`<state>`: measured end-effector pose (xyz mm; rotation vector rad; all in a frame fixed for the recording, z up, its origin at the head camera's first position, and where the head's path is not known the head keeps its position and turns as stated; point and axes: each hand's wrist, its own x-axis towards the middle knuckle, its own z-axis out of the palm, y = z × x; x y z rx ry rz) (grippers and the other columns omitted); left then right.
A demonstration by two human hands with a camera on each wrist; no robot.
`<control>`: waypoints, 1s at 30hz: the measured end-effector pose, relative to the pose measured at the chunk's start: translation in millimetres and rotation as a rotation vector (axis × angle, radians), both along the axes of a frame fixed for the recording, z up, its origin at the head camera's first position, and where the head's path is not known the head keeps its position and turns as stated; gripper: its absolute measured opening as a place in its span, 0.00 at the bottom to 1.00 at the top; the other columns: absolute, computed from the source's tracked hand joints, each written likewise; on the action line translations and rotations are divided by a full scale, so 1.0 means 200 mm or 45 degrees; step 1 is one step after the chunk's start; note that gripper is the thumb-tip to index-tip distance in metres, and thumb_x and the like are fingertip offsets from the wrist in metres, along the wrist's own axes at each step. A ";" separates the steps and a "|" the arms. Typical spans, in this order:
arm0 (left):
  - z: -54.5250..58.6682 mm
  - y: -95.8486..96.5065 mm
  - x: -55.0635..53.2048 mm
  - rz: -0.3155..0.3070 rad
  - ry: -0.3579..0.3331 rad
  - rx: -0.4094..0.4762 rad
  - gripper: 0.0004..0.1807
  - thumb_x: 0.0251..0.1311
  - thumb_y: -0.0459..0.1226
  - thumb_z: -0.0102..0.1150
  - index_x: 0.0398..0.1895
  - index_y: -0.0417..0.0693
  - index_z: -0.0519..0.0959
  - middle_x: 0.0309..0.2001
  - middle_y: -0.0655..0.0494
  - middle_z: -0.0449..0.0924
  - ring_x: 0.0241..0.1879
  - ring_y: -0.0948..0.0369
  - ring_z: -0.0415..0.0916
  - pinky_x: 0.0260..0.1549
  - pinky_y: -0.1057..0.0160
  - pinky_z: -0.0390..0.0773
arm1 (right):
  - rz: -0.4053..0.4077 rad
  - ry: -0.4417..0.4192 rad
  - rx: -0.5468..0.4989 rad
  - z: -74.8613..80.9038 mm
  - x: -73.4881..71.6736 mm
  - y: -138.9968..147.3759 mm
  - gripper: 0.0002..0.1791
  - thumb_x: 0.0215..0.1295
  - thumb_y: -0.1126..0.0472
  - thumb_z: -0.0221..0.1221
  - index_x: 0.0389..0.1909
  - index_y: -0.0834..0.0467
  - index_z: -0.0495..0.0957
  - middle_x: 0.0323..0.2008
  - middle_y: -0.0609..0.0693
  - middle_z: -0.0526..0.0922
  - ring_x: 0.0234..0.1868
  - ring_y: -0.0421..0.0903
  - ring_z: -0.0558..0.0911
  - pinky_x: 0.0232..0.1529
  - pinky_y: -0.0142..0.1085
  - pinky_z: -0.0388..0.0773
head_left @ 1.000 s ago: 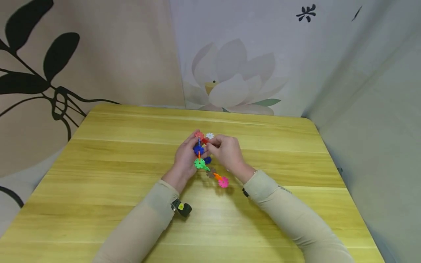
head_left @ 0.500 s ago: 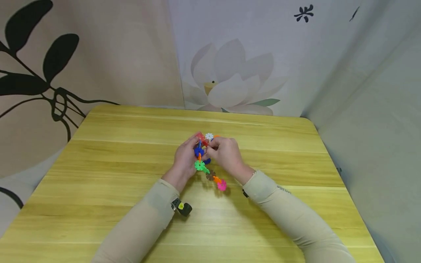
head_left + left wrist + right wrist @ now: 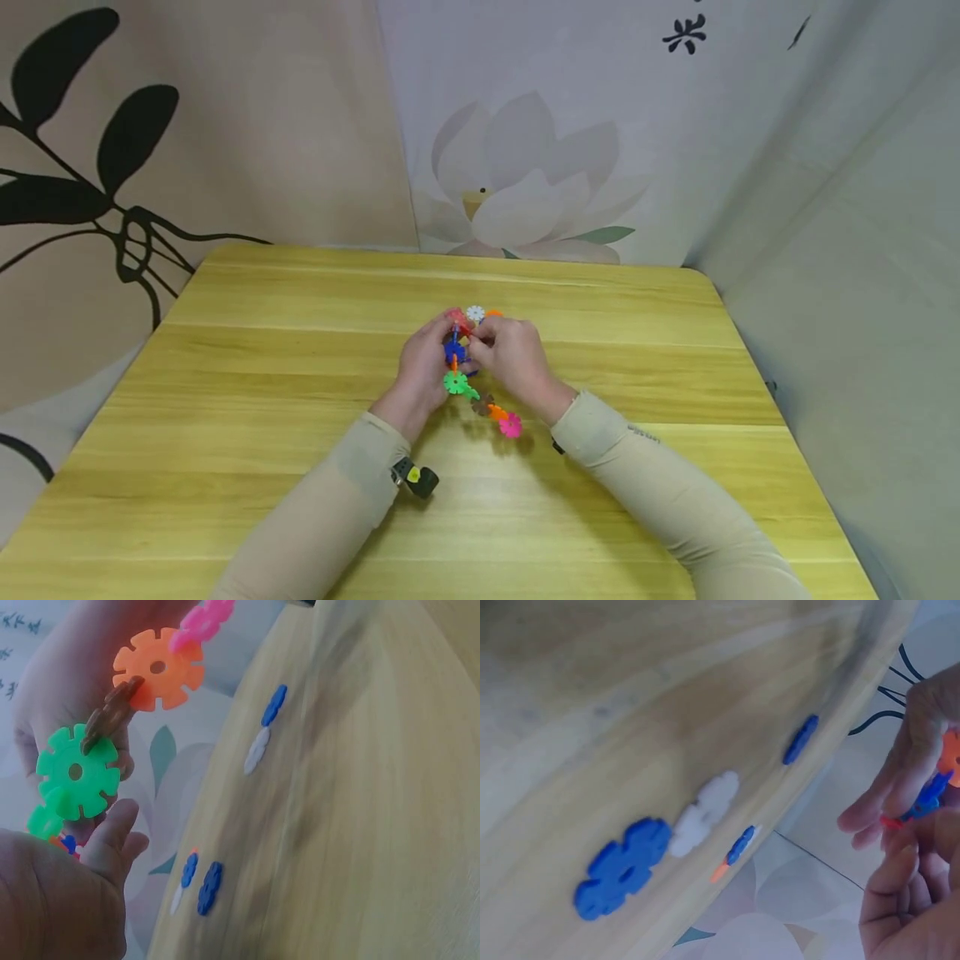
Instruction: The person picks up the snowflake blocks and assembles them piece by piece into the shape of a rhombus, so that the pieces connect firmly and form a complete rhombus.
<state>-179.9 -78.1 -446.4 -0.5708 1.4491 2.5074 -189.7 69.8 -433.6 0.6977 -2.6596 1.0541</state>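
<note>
In the head view, my left hand (image 3: 423,362) holds a chain of slotted plastic snowflake discs. Its red disc (image 3: 459,319) sits at the fingertips, with a blue disc (image 3: 454,352) below it. Further down hang a green disc (image 3: 455,382), a brown disc (image 3: 483,405) and a pink disc (image 3: 511,425); an orange disc (image 3: 157,667) shows broadside in the left wrist view. My right hand (image 3: 513,354) pinches a small red disc (image 3: 892,823) between thumb and forefinger, right at the chain's upper end. The fingers partly hide where these pieces meet.
Loose discs lie on the wooden table (image 3: 300,467). The right wrist view has a blue disc (image 3: 626,870) beside a white disc (image 3: 705,814), another blue disc (image 3: 802,740) further off, and an overlapping blue and orange group (image 3: 740,846). A patterned curtain (image 3: 540,167) stands behind the table.
The head view has shifted slightly. Both hands stay together while the red disc at the left fingertips has tilted. An orange disc behind the right hand has come into sight.
</note>
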 end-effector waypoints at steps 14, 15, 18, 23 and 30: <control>-0.02 0.04 0.00 -0.040 -0.054 -0.183 0.22 0.80 0.44 0.58 0.71 0.47 0.80 0.55 0.54 0.84 0.41 0.64 0.81 0.32 0.71 0.86 | 0.047 0.204 0.119 -0.06 0.01 0.03 0.06 0.67 0.68 0.70 0.28 0.60 0.90 0.30 0.51 0.93 0.32 0.46 0.92 0.36 0.36 0.92; -0.02 0.05 0.00 -0.030 -0.061 -0.166 0.22 0.79 0.44 0.59 0.70 0.46 0.80 0.51 0.54 0.85 0.38 0.64 0.81 0.30 0.71 0.85 | 0.044 0.237 0.120 -0.06 0.02 0.03 0.07 0.65 0.69 0.70 0.26 0.59 0.89 0.29 0.51 0.92 0.31 0.46 0.91 0.35 0.37 0.92; -0.01 0.07 0.00 -0.022 -0.076 -0.111 0.22 0.78 0.44 0.61 0.66 0.41 0.82 0.39 0.57 0.84 0.32 0.64 0.79 0.23 0.70 0.79 | 0.035 0.302 0.093 -0.06 0.02 0.03 0.08 0.62 0.71 0.70 0.24 0.60 0.88 0.27 0.51 0.91 0.29 0.47 0.90 0.34 0.39 0.92; -0.01 0.06 -0.02 0.003 -0.080 0.017 0.16 0.78 0.43 0.60 0.54 0.39 0.83 0.30 0.57 0.83 0.26 0.64 0.78 0.19 0.68 0.77 | 0.066 0.260 0.065 -0.06 0.00 0.02 0.05 0.68 0.66 0.71 0.32 0.62 0.90 0.32 0.53 0.93 0.32 0.48 0.92 0.36 0.38 0.92; -0.02 -0.03 -0.02 0.045 -0.097 0.157 0.18 0.82 0.45 0.55 0.63 0.43 0.77 0.53 0.44 0.84 0.43 0.50 0.90 0.50 0.54 0.92 | -0.046 -0.166 -0.054 -0.05 -0.02 0.10 0.13 0.78 0.54 0.64 0.46 0.60 0.88 0.37 0.53 0.92 0.33 0.45 0.87 0.34 0.36 0.87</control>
